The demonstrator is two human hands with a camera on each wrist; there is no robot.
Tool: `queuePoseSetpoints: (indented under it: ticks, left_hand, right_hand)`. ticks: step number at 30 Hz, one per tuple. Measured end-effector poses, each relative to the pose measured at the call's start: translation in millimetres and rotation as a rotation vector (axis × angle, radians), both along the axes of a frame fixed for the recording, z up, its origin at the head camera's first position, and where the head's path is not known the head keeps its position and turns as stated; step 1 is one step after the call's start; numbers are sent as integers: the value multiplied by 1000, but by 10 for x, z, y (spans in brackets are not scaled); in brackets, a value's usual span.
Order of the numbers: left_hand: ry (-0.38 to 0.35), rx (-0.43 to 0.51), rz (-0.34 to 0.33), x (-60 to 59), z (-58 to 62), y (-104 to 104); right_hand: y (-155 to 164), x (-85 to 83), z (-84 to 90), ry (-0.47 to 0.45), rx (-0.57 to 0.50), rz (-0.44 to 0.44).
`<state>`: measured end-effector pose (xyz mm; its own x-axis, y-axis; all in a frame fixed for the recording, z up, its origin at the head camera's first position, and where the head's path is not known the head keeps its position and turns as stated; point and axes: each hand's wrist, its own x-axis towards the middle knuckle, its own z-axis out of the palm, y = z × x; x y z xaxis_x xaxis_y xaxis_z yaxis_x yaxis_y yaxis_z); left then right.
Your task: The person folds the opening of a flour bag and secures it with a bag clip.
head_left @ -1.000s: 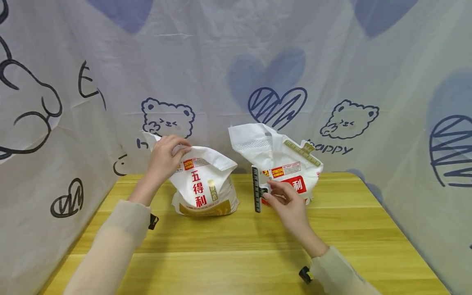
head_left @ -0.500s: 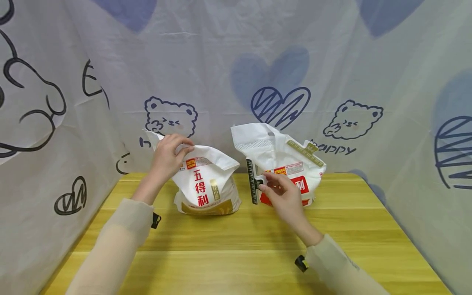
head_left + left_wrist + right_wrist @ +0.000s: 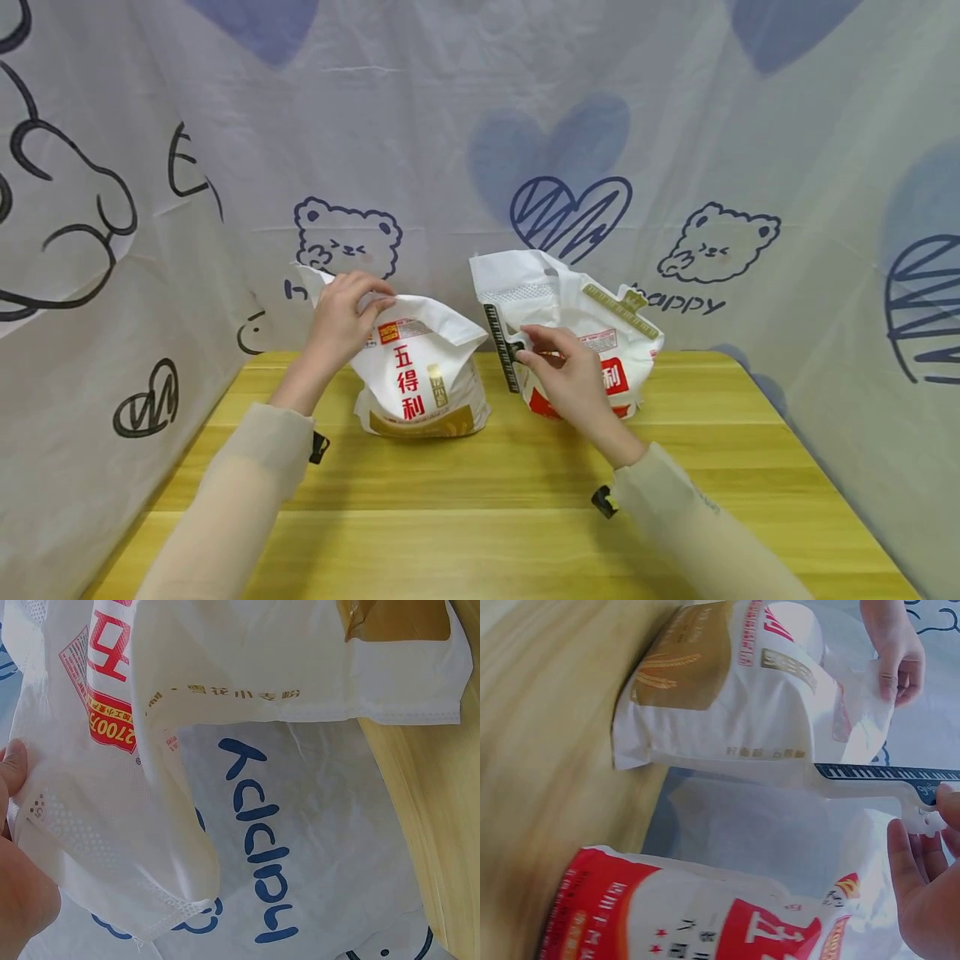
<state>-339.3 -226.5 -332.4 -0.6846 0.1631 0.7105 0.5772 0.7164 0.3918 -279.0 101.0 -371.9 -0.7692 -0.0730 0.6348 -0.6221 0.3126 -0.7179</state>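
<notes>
Two white flour bags stand on the wooden table [image 3: 480, 500]. My left hand [image 3: 347, 312] pinches the folded top of the left bag [image 3: 420, 375], which bears red characters and a gold base; the left wrist view shows its thumb [image 3: 15, 761] on the perforated top edge of the bag [image 3: 112, 795]. My right hand [image 3: 558, 367] holds a long black-and-white sealing clip [image 3: 501, 346] upright by its handle, between the two bags. In the right wrist view the clip [image 3: 885, 774] runs across from my fingers [image 3: 949, 802]. The right bag [image 3: 592, 333] has a gold clip [image 3: 618, 310] on its folded top.
A white cloth backdrop [image 3: 480, 150] with bear and heart drawings surrounds the table on three sides, close behind the bags. Bare wood lies in front of the bags. Small black wrist-camera parts [image 3: 603, 502] show at both sleeves.
My right hand has lifted the black-and-white clip up and to the left, from low in front of the right bag to beside the left bag's top. The left hand has stayed in place.
</notes>
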Motion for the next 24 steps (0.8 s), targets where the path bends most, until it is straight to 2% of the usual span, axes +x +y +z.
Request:
queuePoseSetpoints:
  ticks: [15,24]
  left_hand:
    - [-9,5,13,-1,7,-13]
    - [-16,-2,8,-1,30,0]
  right_hand:
    - [-213,-216,368,82,110,76]
    - [-336,-388,540,107,171,76]
